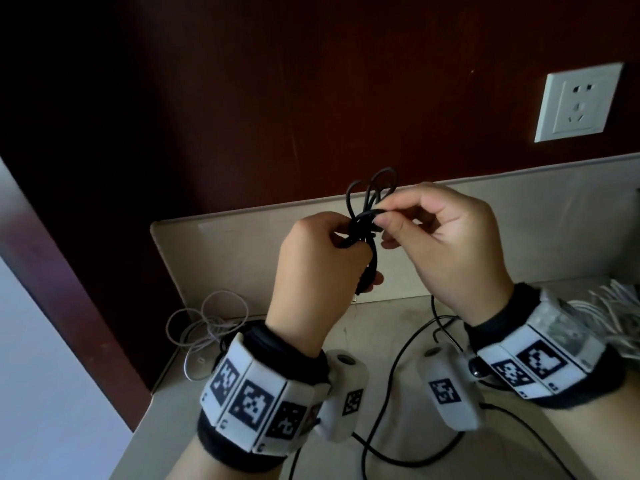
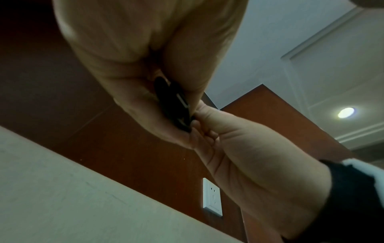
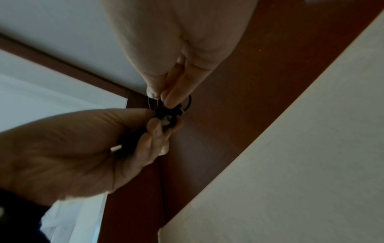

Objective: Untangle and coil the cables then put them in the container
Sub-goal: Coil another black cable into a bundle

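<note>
Both hands are raised above the counter with a bundled black cable (image 1: 367,216) between them. My left hand (image 1: 318,258) grips the folded bundle, whose loops stick up above the fist and whose plug end hangs below. My right hand (image 1: 446,244) pinches a strand of the black cable (image 3: 166,111) between thumb and forefinger, right at the wrap around the bundle. In the left wrist view the black cable (image 2: 174,105) lies in my curled left fingers. A loose white cable (image 1: 207,323) lies tangled on the counter at the left. No container shows in any view.
Black wires (image 1: 398,375) trail across the beige counter (image 1: 381,327) under my wrists. A pile of white cords (image 1: 616,306) lies at the right edge. A raised beige backsplash (image 1: 519,220) and a dark wood wall with a white socket (image 1: 576,102) stand behind.
</note>
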`<state>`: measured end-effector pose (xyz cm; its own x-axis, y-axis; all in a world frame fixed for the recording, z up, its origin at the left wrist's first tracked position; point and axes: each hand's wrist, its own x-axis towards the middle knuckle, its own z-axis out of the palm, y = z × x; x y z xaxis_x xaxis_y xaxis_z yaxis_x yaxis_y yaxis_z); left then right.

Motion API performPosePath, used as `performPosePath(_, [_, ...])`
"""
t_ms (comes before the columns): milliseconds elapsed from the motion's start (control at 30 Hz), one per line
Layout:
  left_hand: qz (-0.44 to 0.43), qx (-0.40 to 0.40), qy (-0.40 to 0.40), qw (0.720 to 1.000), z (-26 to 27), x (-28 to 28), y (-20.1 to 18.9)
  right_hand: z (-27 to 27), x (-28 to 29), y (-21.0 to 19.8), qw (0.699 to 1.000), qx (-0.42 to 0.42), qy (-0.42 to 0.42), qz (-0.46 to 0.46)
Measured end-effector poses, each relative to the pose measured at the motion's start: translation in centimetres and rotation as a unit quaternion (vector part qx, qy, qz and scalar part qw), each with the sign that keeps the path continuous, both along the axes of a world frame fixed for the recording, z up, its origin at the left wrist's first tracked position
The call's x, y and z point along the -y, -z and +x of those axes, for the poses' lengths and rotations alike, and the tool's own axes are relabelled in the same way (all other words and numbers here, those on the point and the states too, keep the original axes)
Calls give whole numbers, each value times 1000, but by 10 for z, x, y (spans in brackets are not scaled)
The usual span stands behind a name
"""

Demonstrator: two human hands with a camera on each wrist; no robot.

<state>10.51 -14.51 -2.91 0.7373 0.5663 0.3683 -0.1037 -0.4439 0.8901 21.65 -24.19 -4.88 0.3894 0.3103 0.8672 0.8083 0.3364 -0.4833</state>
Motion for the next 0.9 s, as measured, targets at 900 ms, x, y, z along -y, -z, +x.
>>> performPosePath(900, [-31, -9, 17, 999, 2, 0, 3, 2, -11, 15, 994, 63, 83, 18])
